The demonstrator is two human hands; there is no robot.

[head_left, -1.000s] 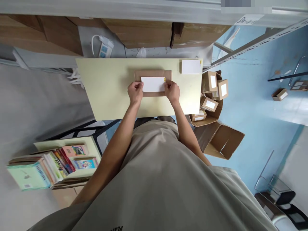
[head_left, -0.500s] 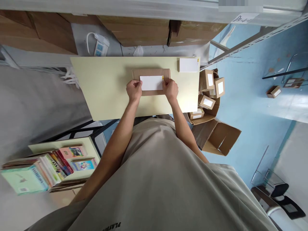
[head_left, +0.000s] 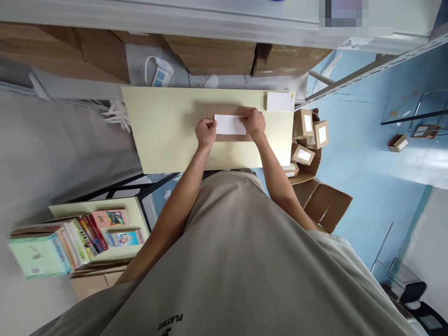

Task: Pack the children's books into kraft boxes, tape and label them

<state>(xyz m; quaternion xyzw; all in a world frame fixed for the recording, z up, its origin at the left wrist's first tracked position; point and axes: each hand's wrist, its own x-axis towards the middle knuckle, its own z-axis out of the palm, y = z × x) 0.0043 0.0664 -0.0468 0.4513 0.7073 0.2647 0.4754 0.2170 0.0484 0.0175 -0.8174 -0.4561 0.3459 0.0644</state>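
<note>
On the pale yellow tabletop lies a flat brown cardboard box. A blank-looking white label is over its upper face; I cannot tell whether it is stuck down. My left hand is closed, pinching the label's left edge between thumb and fingers. At the label's upper right corner is my right hand, its fingers bent together on the corner and hiding it. A stack of white labels with a small yellow mark lies at the table's far right corner.
An open carton right of the table holds several small labelled boxes. Large cartons and a power strip stand on the shelf beyond. Books fill a lower surface at left. A metal rack post rises at right.
My right hand has moved up along the label's right edge to its upper corner, covering the yellow mark there. My left hand keeps its pinch. The whole view has shifted slightly.
</note>
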